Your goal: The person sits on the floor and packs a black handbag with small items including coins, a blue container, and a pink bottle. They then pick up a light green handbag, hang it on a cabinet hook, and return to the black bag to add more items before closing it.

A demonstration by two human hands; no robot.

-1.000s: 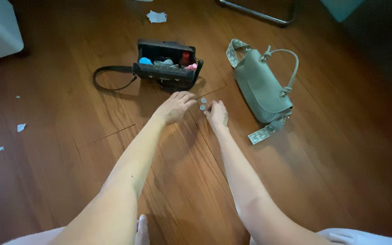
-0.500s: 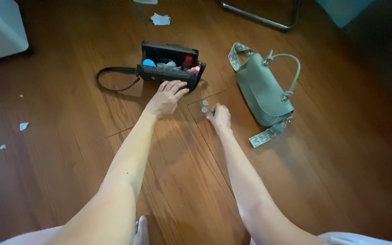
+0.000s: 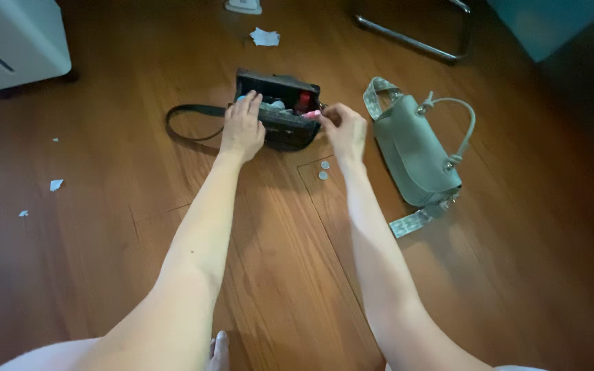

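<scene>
An open black bag with a long strap lies on the wooden floor, filled with small red, pink and blue items. My left hand rests on its near rim, fingers reaching inside. My right hand grips the bag's right end, fingertips at a pink item there. Two small coins lie on the floor just below my right hand. A sage green handbag with a patterned strap lies to the right.
A white box-shaped appliance stands at the top left. Paper scraps lie scattered on the floor. A metal chair leg frame runs along the top right. My bare legs show at the bottom edge.
Both hands moved forward from the coins on the floor to the black bag. The coins stayed on the floor.
</scene>
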